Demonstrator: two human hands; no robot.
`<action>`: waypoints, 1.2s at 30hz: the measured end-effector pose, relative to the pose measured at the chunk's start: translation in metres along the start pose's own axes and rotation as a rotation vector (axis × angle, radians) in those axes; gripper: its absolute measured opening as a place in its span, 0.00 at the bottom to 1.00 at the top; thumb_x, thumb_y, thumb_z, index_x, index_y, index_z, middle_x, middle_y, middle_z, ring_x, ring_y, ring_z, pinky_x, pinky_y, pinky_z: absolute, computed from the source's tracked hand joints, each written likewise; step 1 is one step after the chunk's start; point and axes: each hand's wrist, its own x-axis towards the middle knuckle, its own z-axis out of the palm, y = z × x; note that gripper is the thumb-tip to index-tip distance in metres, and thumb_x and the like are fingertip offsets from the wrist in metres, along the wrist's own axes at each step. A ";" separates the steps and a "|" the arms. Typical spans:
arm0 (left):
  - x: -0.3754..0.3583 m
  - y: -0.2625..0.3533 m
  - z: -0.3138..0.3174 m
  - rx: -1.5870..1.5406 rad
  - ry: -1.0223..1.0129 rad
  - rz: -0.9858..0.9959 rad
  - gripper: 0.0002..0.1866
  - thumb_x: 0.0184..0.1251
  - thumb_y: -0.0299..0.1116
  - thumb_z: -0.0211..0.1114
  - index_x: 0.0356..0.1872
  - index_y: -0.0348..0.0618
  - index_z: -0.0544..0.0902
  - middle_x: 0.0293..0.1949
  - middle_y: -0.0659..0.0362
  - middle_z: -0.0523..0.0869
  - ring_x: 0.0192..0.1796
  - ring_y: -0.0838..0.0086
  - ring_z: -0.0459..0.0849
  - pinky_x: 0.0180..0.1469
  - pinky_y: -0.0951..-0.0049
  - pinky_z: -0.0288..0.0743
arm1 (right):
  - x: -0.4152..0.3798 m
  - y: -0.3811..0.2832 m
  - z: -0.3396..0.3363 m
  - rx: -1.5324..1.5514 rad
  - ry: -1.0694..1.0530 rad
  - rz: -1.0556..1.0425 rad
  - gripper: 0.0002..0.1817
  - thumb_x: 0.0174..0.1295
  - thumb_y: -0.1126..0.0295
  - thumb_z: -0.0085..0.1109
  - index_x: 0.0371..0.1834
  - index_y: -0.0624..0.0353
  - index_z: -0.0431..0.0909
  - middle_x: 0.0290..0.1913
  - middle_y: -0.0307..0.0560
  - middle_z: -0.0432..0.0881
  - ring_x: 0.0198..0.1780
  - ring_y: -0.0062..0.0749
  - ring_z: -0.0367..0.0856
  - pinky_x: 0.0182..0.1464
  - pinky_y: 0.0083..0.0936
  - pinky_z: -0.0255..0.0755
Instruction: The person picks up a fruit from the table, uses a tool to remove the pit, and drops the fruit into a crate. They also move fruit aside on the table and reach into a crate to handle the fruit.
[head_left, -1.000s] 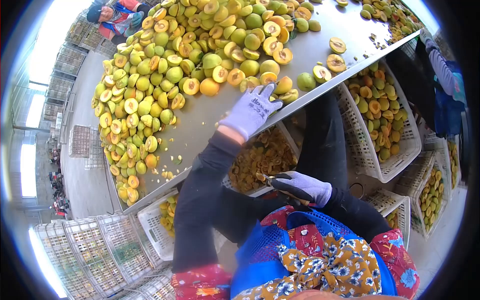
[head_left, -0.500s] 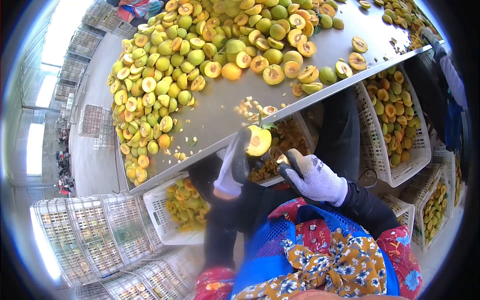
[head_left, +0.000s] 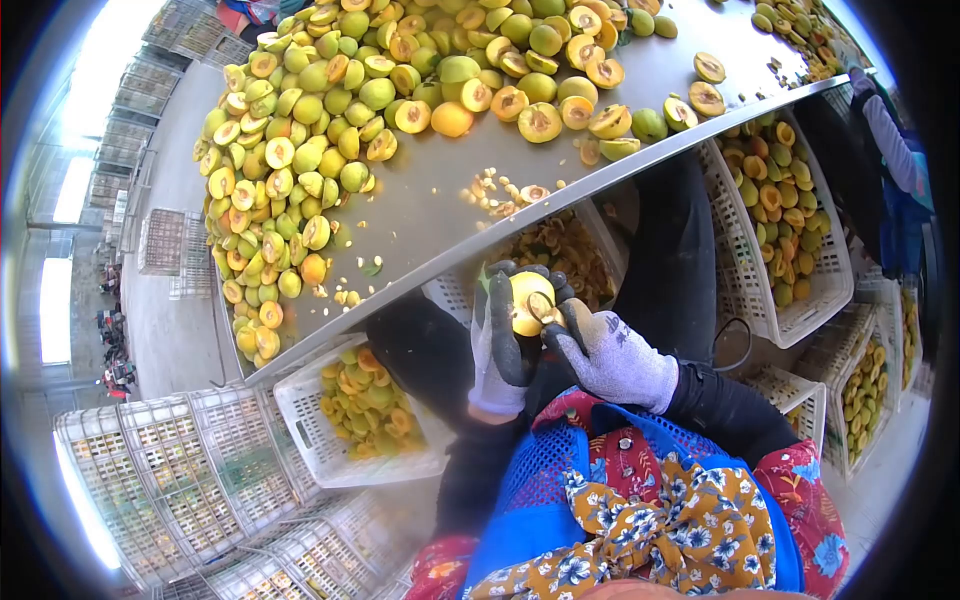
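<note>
My left hand (head_left: 497,350), in a grey-white glove with dark fingers, is closed round a yellow apricot half (head_left: 527,292), cut face up. My right hand (head_left: 622,362), gloved alike, grips a small loop-ended pitting tool (head_left: 541,307). The loop lies against the middle of the cut face, and its handle is mostly hidden in my fingers. A green leaf shows beside the fruit. Both hands are together below the edge of the metal table (head_left: 420,215), above my lap.
Halved apricots (head_left: 330,130) are heaped on the table, with loose pits (head_left: 495,190) near its edge. Under it stand a crate of brownish scraps (head_left: 575,245) and a crate of halves (head_left: 370,410). A fuller crate (head_left: 775,215) is at right. Another person's sleeve (head_left: 893,140) shows far right.
My left hand has brought the apricot half back from the table edge toward me. The loop of the tool, apart from the fruit before, is now against its cut face.
</note>
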 end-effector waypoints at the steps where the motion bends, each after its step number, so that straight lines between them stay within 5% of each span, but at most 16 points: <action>1: -0.002 0.002 0.003 0.007 -0.033 0.034 0.24 0.80 0.51 0.48 0.59 0.39 0.71 0.51 0.49 0.82 0.53 0.58 0.83 0.61 0.58 0.78 | 0.000 0.000 0.001 0.001 -0.019 0.013 0.17 0.73 0.63 0.52 0.49 0.71 0.69 0.23 0.64 0.77 0.24 0.57 0.79 0.25 0.45 0.70; 4: -0.003 0.000 0.005 0.004 -0.109 0.141 0.22 0.80 0.49 0.51 0.59 0.41 0.71 0.52 0.50 0.81 0.54 0.60 0.83 0.61 0.58 0.78 | 0.000 0.010 0.014 0.003 0.066 -0.106 0.17 0.74 0.62 0.50 0.49 0.69 0.71 0.26 0.63 0.79 0.24 0.52 0.80 0.27 0.42 0.71; 10: 0.004 -0.022 0.004 0.125 -0.150 0.424 0.24 0.77 0.47 0.57 0.61 0.39 0.69 0.56 0.50 0.77 0.57 0.62 0.80 0.65 0.58 0.74 | 0.004 -0.008 -0.013 1.090 -0.289 0.325 0.18 0.75 0.55 0.49 0.39 0.60 0.76 0.24 0.36 0.75 0.24 0.17 0.73 0.25 0.20 0.67; 13: 0.008 -0.022 -0.002 0.194 -0.151 0.377 0.23 0.76 0.45 0.59 0.59 0.38 0.71 0.54 0.50 0.79 0.55 0.64 0.81 0.62 0.62 0.76 | 0.005 0.000 -0.015 1.173 -0.330 0.370 0.17 0.75 0.54 0.50 0.38 0.57 0.76 0.25 0.31 0.73 0.25 0.09 0.72 0.25 0.13 0.63; 17: 0.007 -0.001 -0.009 0.168 -0.148 0.012 0.17 0.75 0.39 0.61 0.54 0.37 0.76 0.48 0.53 0.83 0.50 0.67 0.84 0.54 0.68 0.80 | 0.003 0.038 0.024 0.537 -0.105 0.209 0.21 0.75 0.53 0.51 0.40 0.64 0.76 0.25 0.49 0.79 0.23 0.35 0.78 0.28 0.31 0.72; 18: 0.007 -0.005 -0.012 0.181 -0.102 -0.009 0.15 0.75 0.38 0.61 0.52 0.36 0.78 0.47 0.53 0.83 0.48 0.68 0.85 0.53 0.70 0.80 | 0.002 0.035 0.027 0.471 -0.075 0.202 0.21 0.74 0.56 0.51 0.41 0.67 0.74 0.27 0.63 0.80 0.26 0.55 0.81 0.32 0.44 0.75; 23: 0.004 -0.015 -0.003 0.104 -0.018 0.106 0.11 0.76 0.33 0.58 0.48 0.36 0.79 0.43 0.52 0.84 0.46 0.67 0.86 0.50 0.70 0.81 | -0.004 0.020 0.023 0.061 -0.019 0.146 0.17 0.72 0.61 0.52 0.43 0.68 0.69 0.25 0.68 0.79 0.28 0.62 0.82 0.29 0.52 0.73; 27: 0.001 -0.015 -0.002 0.803 -0.047 0.507 0.14 0.78 0.36 0.53 0.49 0.34 0.77 0.42 0.51 0.83 0.45 0.64 0.87 0.49 0.67 0.82 | -0.007 0.011 0.016 0.018 0.005 0.113 0.18 0.72 0.60 0.53 0.44 0.69 0.67 0.22 0.66 0.78 0.25 0.60 0.81 0.27 0.50 0.73; 30: -0.002 -0.019 0.003 0.507 -0.021 0.388 0.17 0.82 0.39 0.48 0.49 0.33 0.77 0.42 0.53 0.84 0.45 0.67 0.85 0.53 0.68 0.80 | -0.007 0.013 0.016 0.011 -0.001 0.086 0.19 0.72 0.60 0.53 0.44 0.70 0.67 0.22 0.65 0.79 0.25 0.59 0.82 0.27 0.49 0.73; 36: -0.005 -0.016 0.009 0.283 0.005 0.283 0.16 0.78 0.37 0.55 0.49 0.31 0.77 0.39 0.50 0.85 0.41 0.66 0.87 0.45 0.69 0.82 | -0.006 0.012 0.010 0.019 -0.052 0.099 0.18 0.73 0.60 0.51 0.44 0.70 0.68 0.24 0.67 0.79 0.27 0.59 0.82 0.28 0.48 0.74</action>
